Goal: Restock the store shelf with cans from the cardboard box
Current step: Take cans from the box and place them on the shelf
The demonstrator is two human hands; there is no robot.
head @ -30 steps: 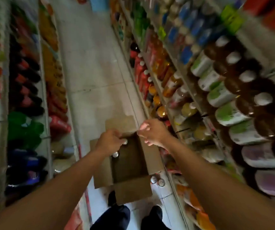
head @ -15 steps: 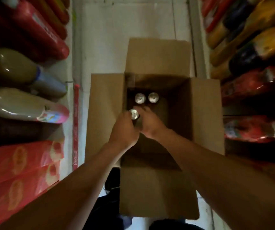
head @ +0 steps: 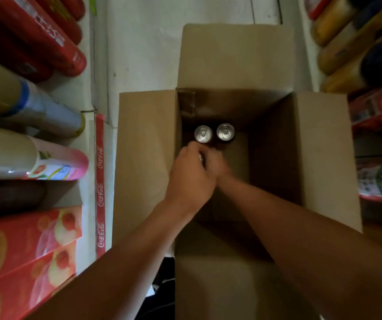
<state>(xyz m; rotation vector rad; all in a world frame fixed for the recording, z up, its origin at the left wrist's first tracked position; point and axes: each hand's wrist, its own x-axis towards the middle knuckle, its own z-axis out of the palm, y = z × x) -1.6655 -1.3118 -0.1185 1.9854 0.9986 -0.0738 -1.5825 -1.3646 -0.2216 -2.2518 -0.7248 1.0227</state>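
An open cardboard box (head: 146,158) stands on the floor below me, flaps spread. Two silver-topped cans (head: 203,134) (head: 225,132) stand side by side at its far left corner. Just in front of them my left hand (head: 191,179) reaches into the box, fingers curled over a third can (head: 201,157), of which only a sliver of silver top shows. My right hand (head: 220,166) is deep in the box right beside it, partly hidden behind the left hand. Its fingers point down by that can, and their hold is hidden.
Shelves close in on both sides: lying bottles (head: 35,158) and red cartons (head: 24,245) on the left, red packs (head: 379,112) and bottles (head: 346,42) on the right. A red Coca-Cola shelf strip (head: 100,188) runs along the left. White tiled floor (head: 143,42) lies beyond the box.
A second ago both hands were up near the right shelf. They have dropped into the box, and my left hand now covers the can top that showed half a second ago.
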